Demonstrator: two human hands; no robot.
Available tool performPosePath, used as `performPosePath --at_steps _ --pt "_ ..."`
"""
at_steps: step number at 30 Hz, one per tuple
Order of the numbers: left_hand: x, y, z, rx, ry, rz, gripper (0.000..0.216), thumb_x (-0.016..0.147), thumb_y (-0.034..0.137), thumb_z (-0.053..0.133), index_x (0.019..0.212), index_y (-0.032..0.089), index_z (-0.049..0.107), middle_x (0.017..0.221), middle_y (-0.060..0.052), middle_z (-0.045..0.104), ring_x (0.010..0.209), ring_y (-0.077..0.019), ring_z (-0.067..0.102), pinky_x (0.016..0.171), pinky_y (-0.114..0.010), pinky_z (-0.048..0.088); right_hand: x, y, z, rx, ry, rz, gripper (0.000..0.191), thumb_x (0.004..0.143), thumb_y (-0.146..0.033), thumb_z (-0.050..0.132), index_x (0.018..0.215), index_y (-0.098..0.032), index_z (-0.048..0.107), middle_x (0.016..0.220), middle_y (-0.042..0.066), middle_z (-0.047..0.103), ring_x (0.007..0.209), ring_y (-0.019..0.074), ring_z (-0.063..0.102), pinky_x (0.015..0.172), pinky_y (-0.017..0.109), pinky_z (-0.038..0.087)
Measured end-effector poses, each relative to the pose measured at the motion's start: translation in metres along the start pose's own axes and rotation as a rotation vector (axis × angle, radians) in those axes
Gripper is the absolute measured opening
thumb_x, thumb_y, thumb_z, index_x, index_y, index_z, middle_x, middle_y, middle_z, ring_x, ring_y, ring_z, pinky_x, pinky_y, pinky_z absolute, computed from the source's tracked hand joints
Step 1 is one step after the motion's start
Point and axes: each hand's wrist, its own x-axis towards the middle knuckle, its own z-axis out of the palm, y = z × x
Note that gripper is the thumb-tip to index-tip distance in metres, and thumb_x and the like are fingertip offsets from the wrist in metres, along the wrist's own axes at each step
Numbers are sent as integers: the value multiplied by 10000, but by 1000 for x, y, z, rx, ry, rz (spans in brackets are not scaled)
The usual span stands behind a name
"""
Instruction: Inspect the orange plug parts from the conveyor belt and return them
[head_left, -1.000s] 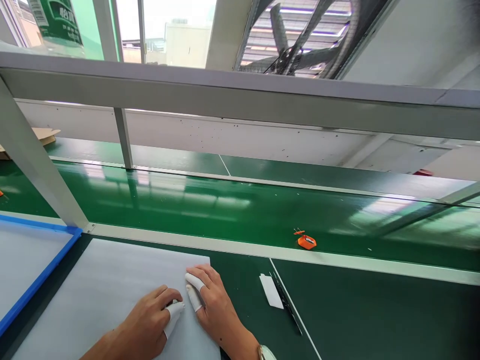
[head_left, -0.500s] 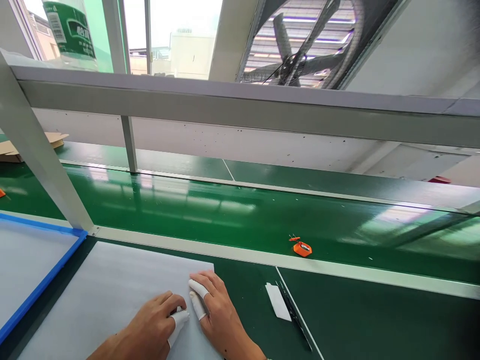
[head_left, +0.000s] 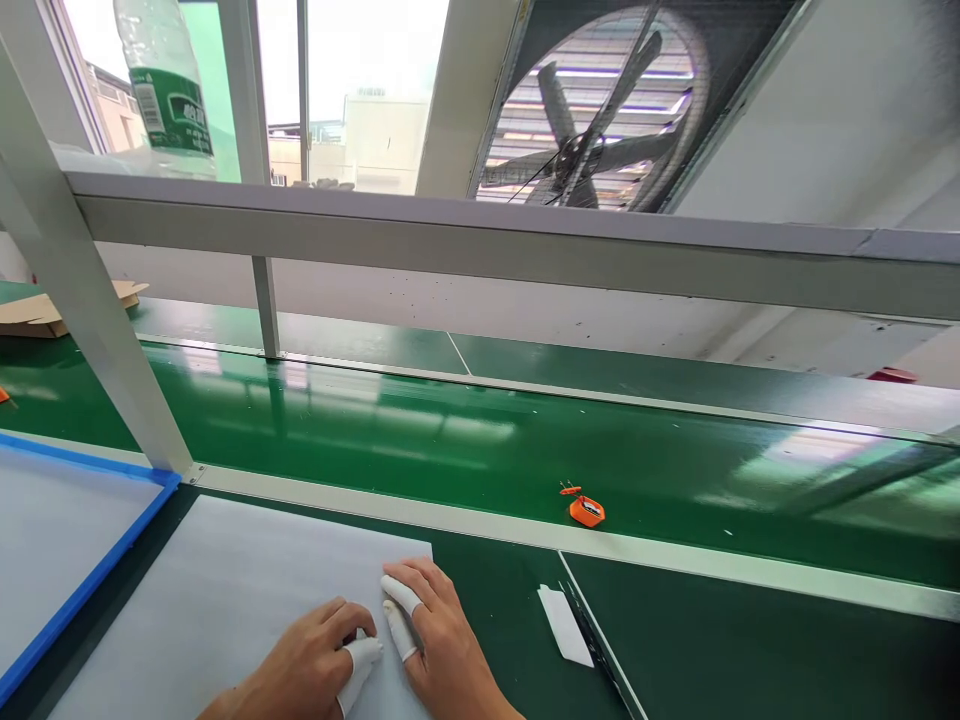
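A large white sheet (head_left: 225, 590) lies on the dark green bench, and both hands are on it near its right edge. My left hand (head_left: 311, 655) has its fingers curled in and a white finger cot on the thumb; whatever it pinches, if anything, is hidden beneath the fingers. Just to its right, my right hand (head_left: 442, 630) rests on the sheet's edge, fingers laid forward, white cots on two digits. No object shows in the right hand. A small gap separates the two hands.
A blue-edged white panel (head_left: 75, 560) lies at left. Right of the sheet are a white strip (head_left: 565, 627) and thin dark strips (head_left: 600, 640). An orange piece (head_left: 586, 512) sits on the green belt (head_left: 337, 430). A metal frame post (head_left: 112, 270) stands at left.
The camera has tilted up slightly, so the scene sits lower in view. On the belt, the orange piece has moved left. Both hands keep nearly the same place on the sheet.
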Motion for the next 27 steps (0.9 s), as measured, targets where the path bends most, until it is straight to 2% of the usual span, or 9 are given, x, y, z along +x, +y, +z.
performPosePath --at_steps 6,12,16,19,22,27 --pt "2 1 -1 -27 -26 -19 390 525 -5 500 850 169 627 1034 -91 701 803 -223 624 703 -333 605 -1 0 0 -2 -16 -8 517 830 -8 463 1287 -224 570 1252 82 672 1189 273 606 1035 497 527" --pt "-2 5 -5 -100 -114 -121 275 544 -39 500 696 172 585 1118 -80 687 960 -238 641 848 -343 586 -1 2 2 4 -17 -9 474 856 -28 470 1272 -227 581 1249 81 676 1195 274 601 1030 504 521" --pt "1 10 -16 -156 -197 -193 334 624 -35 509 830 189 648 1196 -70 660 1073 -233 621 953 -343 542 -3 6 4 33 -6 -20 410 874 -50 491 1222 -230 613 1259 78 671 1199 271 595 1013 486 520" --pt "4 10 -22 -196 -218 -192 362 664 1 539 936 204 664 1201 -67 651 1078 -226 624 975 -328 523 -5 9 8 35 -7 -41 408 891 -72 490 1254 -223 595 1274 84 661 1205 278 585 1009 497 505" --pt "3 9 -22 -179 -225 -198 351 664 34 572 952 211 665 1205 -62 646 1046 -231 638 948 -321 530 -7 11 11 22 -32 -64 412 900 -82 472 1275 -219 575 1285 79 653 1209 281 575 998 497 495" --pt "2 9 -24 -152 -251 -164 260 719 101 602 950 205 659 1222 -67 629 1052 -234 638 960 -316 522 -9 10 14 6 -48 -65 315 952 -157 495 1249 -219 579 1266 74 658 1192 278 572 994 487 473"
